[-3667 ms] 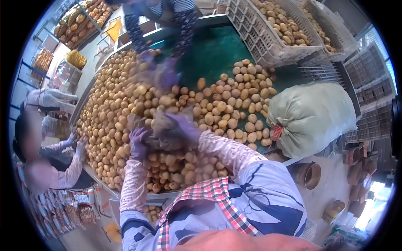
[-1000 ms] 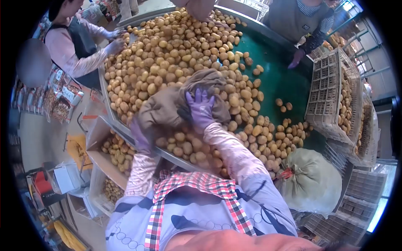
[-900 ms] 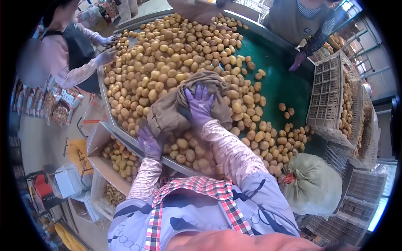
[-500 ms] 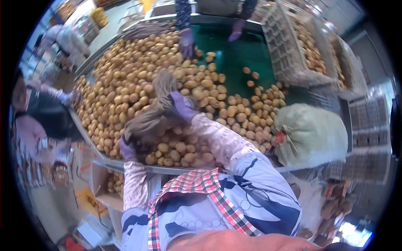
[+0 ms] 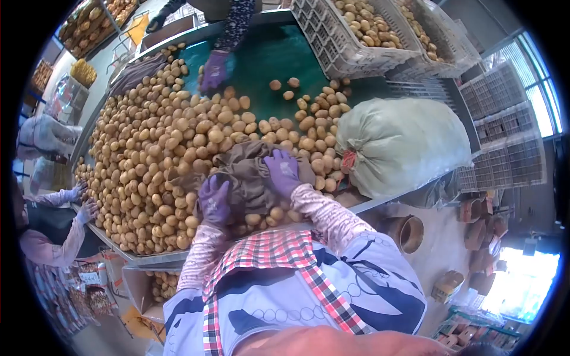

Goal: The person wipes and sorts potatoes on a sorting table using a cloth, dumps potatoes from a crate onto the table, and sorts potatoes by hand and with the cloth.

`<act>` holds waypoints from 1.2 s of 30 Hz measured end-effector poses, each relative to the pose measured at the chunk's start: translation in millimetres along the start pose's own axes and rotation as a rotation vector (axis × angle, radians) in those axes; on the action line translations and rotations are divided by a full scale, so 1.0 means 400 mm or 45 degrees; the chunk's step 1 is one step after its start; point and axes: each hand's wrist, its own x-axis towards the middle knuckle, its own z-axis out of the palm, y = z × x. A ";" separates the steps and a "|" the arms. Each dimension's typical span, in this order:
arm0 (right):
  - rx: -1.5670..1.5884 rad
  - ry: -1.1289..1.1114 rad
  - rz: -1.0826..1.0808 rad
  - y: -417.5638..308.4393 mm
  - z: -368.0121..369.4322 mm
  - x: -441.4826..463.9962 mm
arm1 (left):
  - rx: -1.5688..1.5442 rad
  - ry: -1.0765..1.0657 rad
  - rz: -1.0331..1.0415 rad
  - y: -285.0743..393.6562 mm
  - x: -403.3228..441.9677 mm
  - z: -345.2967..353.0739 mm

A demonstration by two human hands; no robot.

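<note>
A crumpled grey-brown cloth (image 5: pixel 246 178) lies over the potatoes (image 5: pixel 148 154) at the near side of the sorting table. My left hand (image 5: pixel 214 202), in a purple glove, rests on the cloth's left part with its fingers apart. On the right part of the cloth lies my right hand (image 5: pixel 282 171), gloved the same way, its fingers stretched out over the fabric. Potatoes surround the cloth, and some show just below it. To the right of my right hand sits a tied, pale green sack (image 5: pixel 401 145) with a red tie.
Across the table, a co-worker's purple-gloved hand (image 5: pixel 214 71) touches the potatoes beside the green surface (image 5: pixel 261 65). At left, another person's hands (image 5: pixel 83 204) are at the pile's edge. Crates of potatoes (image 5: pixel 332 44) stand at the far right. A second dark cloth (image 5: pixel 139 74) lies at the far left.
The cloth was lifted and stretched between my hands; now it lies bunched on the potatoes with both hands over it. My view has shifted to the right.
</note>
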 end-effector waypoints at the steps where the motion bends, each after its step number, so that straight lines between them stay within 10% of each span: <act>1: 0.090 -0.085 -0.017 0.011 -0.022 0.028 | -0.177 -0.058 -0.028 0.064 0.064 -0.104; 4: 0.788 -0.012 0.106 0.089 -0.066 0.101 | -0.528 0.007 -0.148 -0.009 0.102 -0.031; 10: 0.668 0.929 0.481 0.314 -0.302 0.330 | -0.739 0.021 -0.139 0.194 0.251 -0.033; 17: 0.168 0.748 1.466 0.641 -0.244 0.544 | -0.645 -0.392 -0.082 0.379 0.547 0.145; 27: -0.239 -0.379 0.299 0.481 -0.154 0.510 | -0.611 -0.808 0.309 0.203 0.332 0.071; 30: -0.275 -0.682 -0.240 0.365 -0.177 0.390 | -0.028 -1.520 0.617 0.229 0.344 -0.098; 34: 0.071 -0.673 0.145 0.249 -0.527 0.181 | -0.586 -1.869 0.795 0.061 0.323 -0.063; 36: 0.363 -0.678 0.211 0.386 -0.574 0.246 | -0.508 -1.700 0.448 0.168 0.458 -0.227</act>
